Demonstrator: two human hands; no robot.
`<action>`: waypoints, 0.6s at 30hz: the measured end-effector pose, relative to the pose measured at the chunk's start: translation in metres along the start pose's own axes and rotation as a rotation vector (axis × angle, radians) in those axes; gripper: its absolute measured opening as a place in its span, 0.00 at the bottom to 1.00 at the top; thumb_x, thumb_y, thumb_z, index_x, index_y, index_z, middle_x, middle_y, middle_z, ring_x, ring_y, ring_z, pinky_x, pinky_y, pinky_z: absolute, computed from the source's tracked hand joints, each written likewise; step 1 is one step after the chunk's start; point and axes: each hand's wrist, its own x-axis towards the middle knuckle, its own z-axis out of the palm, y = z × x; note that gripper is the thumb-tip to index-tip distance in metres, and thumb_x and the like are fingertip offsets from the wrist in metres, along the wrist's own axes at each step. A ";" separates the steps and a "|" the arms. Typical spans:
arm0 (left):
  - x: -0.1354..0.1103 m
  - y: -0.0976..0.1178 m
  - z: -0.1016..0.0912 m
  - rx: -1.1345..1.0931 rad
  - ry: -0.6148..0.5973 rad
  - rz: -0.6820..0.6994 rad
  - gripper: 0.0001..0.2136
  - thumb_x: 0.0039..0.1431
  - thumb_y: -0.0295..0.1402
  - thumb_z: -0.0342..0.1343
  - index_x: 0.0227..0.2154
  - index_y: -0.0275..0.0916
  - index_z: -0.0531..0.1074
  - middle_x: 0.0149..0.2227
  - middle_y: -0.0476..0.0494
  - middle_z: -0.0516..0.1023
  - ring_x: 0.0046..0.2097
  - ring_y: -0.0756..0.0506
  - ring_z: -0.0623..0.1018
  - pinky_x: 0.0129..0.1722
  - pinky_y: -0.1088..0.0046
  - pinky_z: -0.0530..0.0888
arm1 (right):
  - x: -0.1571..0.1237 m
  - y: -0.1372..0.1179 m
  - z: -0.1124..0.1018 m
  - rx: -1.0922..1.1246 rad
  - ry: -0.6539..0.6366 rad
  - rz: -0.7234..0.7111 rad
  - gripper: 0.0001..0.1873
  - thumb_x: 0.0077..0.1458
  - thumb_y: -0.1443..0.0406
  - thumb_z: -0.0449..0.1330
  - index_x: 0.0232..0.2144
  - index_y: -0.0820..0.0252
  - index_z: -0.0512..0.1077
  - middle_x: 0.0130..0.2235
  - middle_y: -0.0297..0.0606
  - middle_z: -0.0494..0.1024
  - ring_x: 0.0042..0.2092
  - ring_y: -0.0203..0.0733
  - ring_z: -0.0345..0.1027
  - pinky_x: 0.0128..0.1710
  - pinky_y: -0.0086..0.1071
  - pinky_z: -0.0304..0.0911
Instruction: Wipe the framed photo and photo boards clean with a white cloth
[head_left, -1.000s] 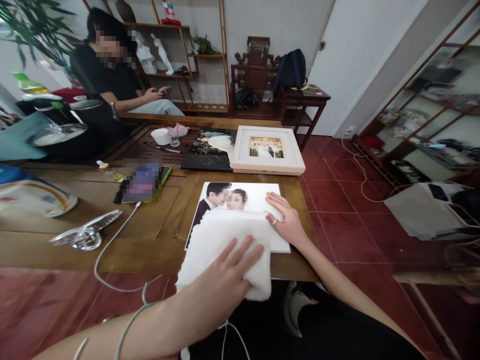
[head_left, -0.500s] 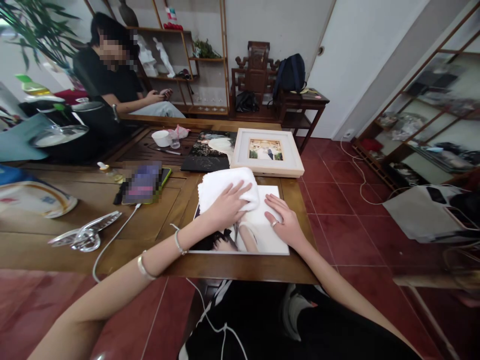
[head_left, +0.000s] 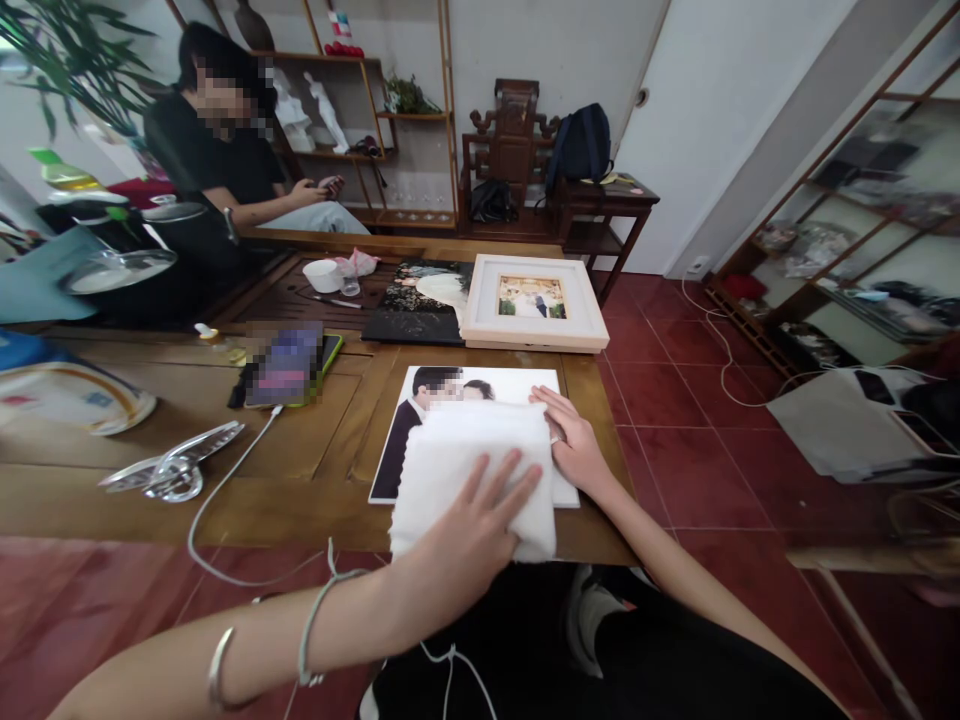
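A folded white cloth (head_left: 450, 460) lies over the lower part of a photo print (head_left: 390, 460) that shows two people close together. My left hand (head_left: 469, 530) presses flat on the cloth with its fingers spread, close to the table's front edge. The cloth's near end reaches past the print and over that edge. On the print's right side, my right hand (head_left: 581, 450) rests with fingers stretched out, touching the surface beside the cloth. Part of the right hand's thumb is hidden by the cloth.
Behind the print are a pale framed picture (head_left: 592, 300) and a dark photo panel (head_left: 397, 310). To the left lie a phone (head_left: 289, 365) with a white cable (head_left: 240, 470), a shiny clip-like object (head_left: 176, 470) and a package (head_left: 75, 390). A seated person (head_left: 214, 140) holds a phone.
My left hand has drawn the cloth down toward me, from the print's upper part to its lower edge. The pictured heads now show. My right hand stays nearly in place.
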 end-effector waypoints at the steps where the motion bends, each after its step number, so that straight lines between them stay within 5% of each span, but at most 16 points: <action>1: -0.004 0.005 0.000 -0.001 0.008 0.010 0.05 0.55 0.32 0.61 0.34 0.39 0.80 0.69 0.38 0.51 0.68 0.28 0.48 0.64 0.44 0.52 | 0.000 0.000 -0.001 0.003 -0.008 -0.010 0.22 0.59 0.68 0.51 0.53 0.53 0.72 0.59 0.40 0.71 0.63 0.47 0.59 0.63 0.50 0.55; 6: 0.000 -0.002 -0.005 -0.028 0.005 -0.002 0.05 0.54 0.32 0.60 0.33 0.39 0.79 0.68 0.39 0.53 0.68 0.31 0.52 0.64 0.49 0.56 | 0.000 0.001 -0.001 -0.008 -0.018 -0.008 0.24 0.57 0.70 0.51 0.54 0.54 0.72 0.59 0.40 0.71 0.64 0.47 0.59 0.64 0.51 0.54; 15: 0.054 -0.045 0.001 -0.051 0.042 -0.320 0.12 0.58 0.23 0.50 0.40 0.32 0.77 0.64 0.28 0.59 0.65 0.25 0.59 0.58 0.39 0.61 | 0.000 0.003 0.003 -0.023 0.014 0.010 0.22 0.59 0.68 0.52 0.54 0.54 0.72 0.59 0.41 0.71 0.63 0.48 0.59 0.64 0.51 0.54; 18: 0.070 -0.058 -0.009 -0.183 0.057 -0.302 0.14 0.58 0.21 0.47 0.43 0.27 0.75 0.62 0.21 0.61 0.64 0.25 0.60 0.58 0.40 0.61 | 0.000 0.002 0.002 -0.028 0.008 -0.013 0.23 0.57 0.70 0.51 0.54 0.54 0.71 0.58 0.41 0.72 0.63 0.48 0.59 0.62 0.50 0.56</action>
